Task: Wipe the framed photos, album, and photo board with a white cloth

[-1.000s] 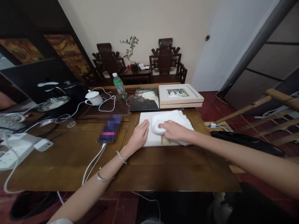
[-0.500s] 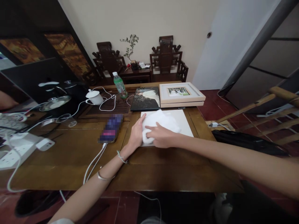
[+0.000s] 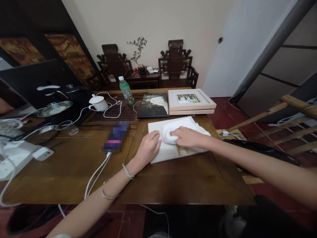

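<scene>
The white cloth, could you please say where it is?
In the head view, the cloth is just right of centre, on the white panel, under the right hand.

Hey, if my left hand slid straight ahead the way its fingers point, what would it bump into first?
Probably the white cloth at your right hand; your left hand points toward it across the white panel. Depth is unclear, so it might only skim the cloth's edge.

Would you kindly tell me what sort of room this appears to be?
Probably a living or sitting room: two carved wooden chairs flank a potted plant, and a lidded white cup stands on the wooden table.
</scene>
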`<state>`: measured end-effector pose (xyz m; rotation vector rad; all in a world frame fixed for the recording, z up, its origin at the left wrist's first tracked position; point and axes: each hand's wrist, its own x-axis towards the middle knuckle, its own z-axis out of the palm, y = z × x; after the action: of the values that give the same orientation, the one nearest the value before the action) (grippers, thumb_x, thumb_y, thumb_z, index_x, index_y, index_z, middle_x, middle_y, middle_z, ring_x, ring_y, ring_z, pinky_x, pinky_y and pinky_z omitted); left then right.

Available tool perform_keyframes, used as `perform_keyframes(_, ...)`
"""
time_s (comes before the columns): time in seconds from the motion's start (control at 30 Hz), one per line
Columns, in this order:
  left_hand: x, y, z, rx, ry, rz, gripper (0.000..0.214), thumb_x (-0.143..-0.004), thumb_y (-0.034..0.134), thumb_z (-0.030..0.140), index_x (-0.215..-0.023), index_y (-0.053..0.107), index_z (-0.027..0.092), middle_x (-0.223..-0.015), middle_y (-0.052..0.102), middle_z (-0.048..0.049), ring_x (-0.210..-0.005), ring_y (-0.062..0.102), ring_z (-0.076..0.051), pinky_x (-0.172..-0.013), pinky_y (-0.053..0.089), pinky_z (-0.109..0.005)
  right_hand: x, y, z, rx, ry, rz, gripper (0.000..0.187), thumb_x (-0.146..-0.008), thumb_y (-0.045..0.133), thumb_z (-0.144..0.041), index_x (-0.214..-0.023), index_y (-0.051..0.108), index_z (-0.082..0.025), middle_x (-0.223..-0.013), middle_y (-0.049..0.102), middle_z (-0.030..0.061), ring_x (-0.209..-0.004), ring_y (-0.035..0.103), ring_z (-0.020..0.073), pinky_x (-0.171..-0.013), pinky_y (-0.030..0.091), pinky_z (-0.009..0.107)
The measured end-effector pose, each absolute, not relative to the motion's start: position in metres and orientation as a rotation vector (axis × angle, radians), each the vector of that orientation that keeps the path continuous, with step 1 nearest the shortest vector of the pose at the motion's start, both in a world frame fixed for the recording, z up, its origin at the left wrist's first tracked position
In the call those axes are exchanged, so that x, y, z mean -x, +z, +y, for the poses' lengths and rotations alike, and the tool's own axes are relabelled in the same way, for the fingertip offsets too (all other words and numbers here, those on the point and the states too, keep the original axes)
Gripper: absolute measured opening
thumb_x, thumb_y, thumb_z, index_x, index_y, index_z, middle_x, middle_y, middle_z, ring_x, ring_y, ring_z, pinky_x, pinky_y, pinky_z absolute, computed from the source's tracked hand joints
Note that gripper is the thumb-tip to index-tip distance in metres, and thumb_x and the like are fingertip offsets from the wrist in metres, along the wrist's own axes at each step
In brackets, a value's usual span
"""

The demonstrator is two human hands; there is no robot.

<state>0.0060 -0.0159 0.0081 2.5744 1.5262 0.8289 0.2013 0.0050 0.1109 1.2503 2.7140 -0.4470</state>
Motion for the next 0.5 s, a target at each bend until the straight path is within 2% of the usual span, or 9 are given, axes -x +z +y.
perform_keyframes(0.1,-0.008,0.010,-0.022,-2.629,0.723,1.516,0.042,-0.089,0.047,0.032,-0.126,0.048,0.011,-0.131,0.051,-0.0180,-0.125,0.045,-0.029,-0.104,0.035,-0.051,-0.191,0.106,0.031,-1.287,-0.435,2.775,0.033,-0.075,0.040,-0.013,-0.100,0.062,-0.016,-0.093,0.065,0.0119,-0.085,0.057,0.0240,-0.065,0.037,0.029)
perform_keyframes(0.2,-0.004,0.011,-0.018,-2.634,0.648,1.502,0.045,-0.090,0.046,0.034,-0.129,0.044,0.011,-0.135,0.047,-0.0185,-0.127,0.042,-0.030,-0.106,0.032,-0.052,-0.169,0.106,0.052,-1.321,-0.467,2.810,0.036,-0.076,0.040,-0.013,-0.105,0.061,-0.014,-0.109,0.063,0.0134,-0.097,0.055,0.0260,-0.071,0.038,0.028)
perform_keyframes(0.4,0.009,0.015,-0.001,-2.667,0.491,1.466,0.039,-0.092,0.043,0.029,-0.127,0.046,0.012,-0.132,0.050,-0.0162,-0.126,0.043,-0.028,-0.107,0.030,-0.053,-0.124,0.110,0.078,-1.276,-0.555,2.830,0.032,-0.071,0.043,-0.010,-0.097,0.062,-0.014,-0.104,0.066,0.0103,-0.087,0.059,0.0221,-0.065,0.039,0.024)
perform_keyframes(0.5,0.009,0.017,-0.002,-2.651,0.499,1.486,0.039,-0.092,0.041,0.028,-0.128,0.046,0.012,-0.136,0.047,-0.0157,-0.129,0.040,-0.027,-0.107,0.030,-0.051,-0.122,0.108,0.088,-1.330,-0.558,2.824,0.033,-0.070,0.043,-0.010,-0.096,0.062,-0.013,-0.102,0.066,0.0128,-0.084,0.059,0.0227,-0.063,0.039,0.025)
